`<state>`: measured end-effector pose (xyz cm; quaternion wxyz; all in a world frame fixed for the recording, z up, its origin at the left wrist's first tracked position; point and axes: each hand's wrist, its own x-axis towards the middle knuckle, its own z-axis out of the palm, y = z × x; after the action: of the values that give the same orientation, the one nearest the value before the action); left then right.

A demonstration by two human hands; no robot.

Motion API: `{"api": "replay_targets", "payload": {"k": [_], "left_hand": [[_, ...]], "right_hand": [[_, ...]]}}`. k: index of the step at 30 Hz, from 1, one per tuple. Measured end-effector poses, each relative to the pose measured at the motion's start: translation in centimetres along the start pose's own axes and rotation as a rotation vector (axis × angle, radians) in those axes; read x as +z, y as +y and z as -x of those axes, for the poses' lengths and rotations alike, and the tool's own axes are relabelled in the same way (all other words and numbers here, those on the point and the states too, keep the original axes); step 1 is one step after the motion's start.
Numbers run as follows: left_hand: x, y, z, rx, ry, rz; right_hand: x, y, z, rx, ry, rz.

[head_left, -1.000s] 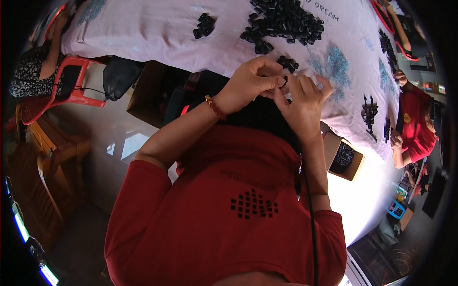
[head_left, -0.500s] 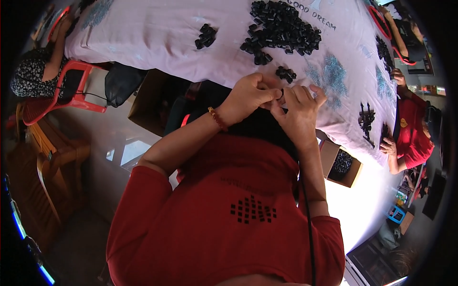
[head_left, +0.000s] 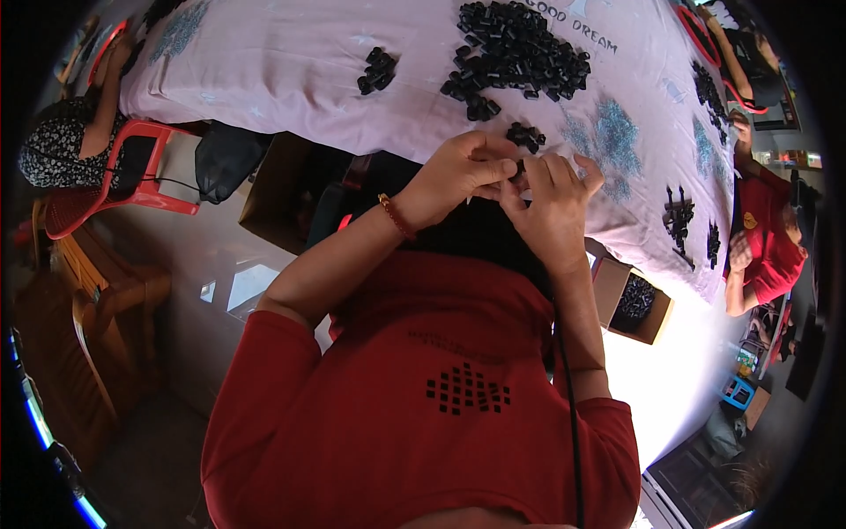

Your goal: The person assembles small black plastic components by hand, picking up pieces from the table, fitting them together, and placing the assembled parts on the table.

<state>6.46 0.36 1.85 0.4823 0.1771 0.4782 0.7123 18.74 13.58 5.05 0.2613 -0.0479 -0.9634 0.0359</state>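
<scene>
Between the two hands, just at the table's near edge, sits a small black part (head_left: pixel 520 167), dark and blocky, mostly hidden by fingers so its exact shape cannot be told. To its left, the left hand (head_left: pixel 458 176), with a red-and-gold bracelet (head_left: pixel 397 216) at the wrist, has thumb and fingertips pinched nearly shut on the part. To its right, the right hand (head_left: pixel 551 207) meets it, fingers curled close and also touching the part, the gap almost nil. Beyond the grip on the pale pink tablecloth (head_left: pixel 291 62) lie three groups of like black pieces: a small cluster (head_left: pixel 377 70) up to the left, one big heap (head_left: pixel 515 48) straight ahead, and a tiny bunch (head_left: pixel 526 135) just above the fingers.
</scene>
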Motion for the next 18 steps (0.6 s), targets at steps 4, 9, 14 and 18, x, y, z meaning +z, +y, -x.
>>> {"api": "replay_targets", "payload": {"k": [4, 9, 14, 18], "left_hand": [[-0.18, 0.06, -0.08, -0.054, -0.043, 0.086], [0.00, 0.16, -0.04, -0.072, -0.031, 0.047], [-0.32, -0.36, -0.10, -0.057, -0.025, 0.003], [-0.47, -0.15, -0.21, -0.016, -0.023, -0.069]], "right_hand": [[-0.53, -0.04, -0.05, 0.012, -0.039, 0.008], [-0.20, -0.08, 0.12, 0.000, -0.041, 0.022], [0.01, -0.41, 0.15, -0.033, -0.047, 0.023], [-0.02, -0.82, 0.11, -0.013, -0.036, 0.027]]}}
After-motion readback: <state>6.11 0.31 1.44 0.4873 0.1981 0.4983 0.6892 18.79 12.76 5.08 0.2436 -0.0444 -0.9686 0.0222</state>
